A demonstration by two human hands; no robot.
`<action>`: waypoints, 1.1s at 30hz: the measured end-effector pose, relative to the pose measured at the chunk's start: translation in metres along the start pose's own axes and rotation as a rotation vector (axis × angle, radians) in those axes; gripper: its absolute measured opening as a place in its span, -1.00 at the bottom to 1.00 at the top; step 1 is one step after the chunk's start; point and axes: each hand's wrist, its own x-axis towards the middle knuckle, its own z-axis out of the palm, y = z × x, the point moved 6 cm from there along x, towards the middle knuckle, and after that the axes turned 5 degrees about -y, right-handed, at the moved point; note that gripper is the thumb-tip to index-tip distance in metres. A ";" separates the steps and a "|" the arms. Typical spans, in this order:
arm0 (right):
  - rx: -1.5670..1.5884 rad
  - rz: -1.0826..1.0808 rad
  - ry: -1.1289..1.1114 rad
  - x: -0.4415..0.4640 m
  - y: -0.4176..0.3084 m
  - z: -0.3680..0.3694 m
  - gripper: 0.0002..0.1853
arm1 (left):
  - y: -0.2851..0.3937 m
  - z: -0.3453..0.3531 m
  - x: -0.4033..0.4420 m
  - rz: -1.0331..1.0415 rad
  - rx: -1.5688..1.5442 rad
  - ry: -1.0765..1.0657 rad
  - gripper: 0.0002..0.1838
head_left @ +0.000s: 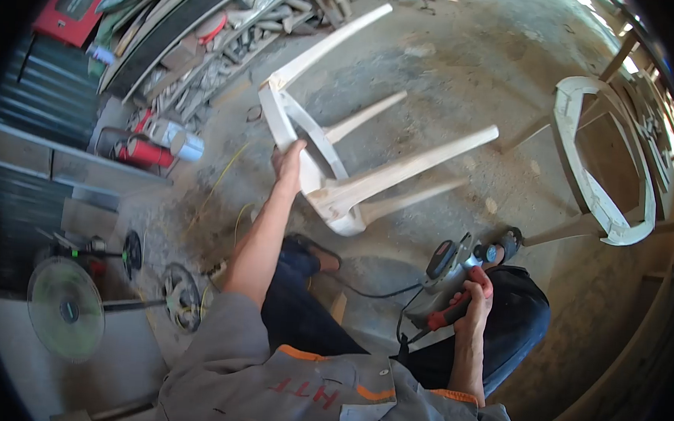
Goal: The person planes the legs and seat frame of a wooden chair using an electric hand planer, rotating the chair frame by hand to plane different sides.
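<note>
My left hand [286,165] is closed round the rail of a pale wooden chair frame [405,164]. The frame is held tilted in front of me, its several legs pointing away and to the right. In my right hand [473,302] is a corded power tool [450,271] with a red grip and a grey and black body. My fingers wrap its handle beside my right knee. The tool is apart from the chair frame, and its working face cannot be made out. A black cable [378,295] runs from it to the left.
A second wooden frame [566,120] stands on the right. At the left are a fan [67,310], a red container [146,152] and cans. Wood offcuts [263,32] are piled at the back left near a red machine [76,1]. A yellow cord [217,178] crosses the dusty floor.
</note>
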 end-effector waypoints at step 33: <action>-0.073 0.029 0.016 0.007 0.015 -0.008 -0.46 | 0.094 0.059 -0.027 0.844 1.910 -0.546 -0.15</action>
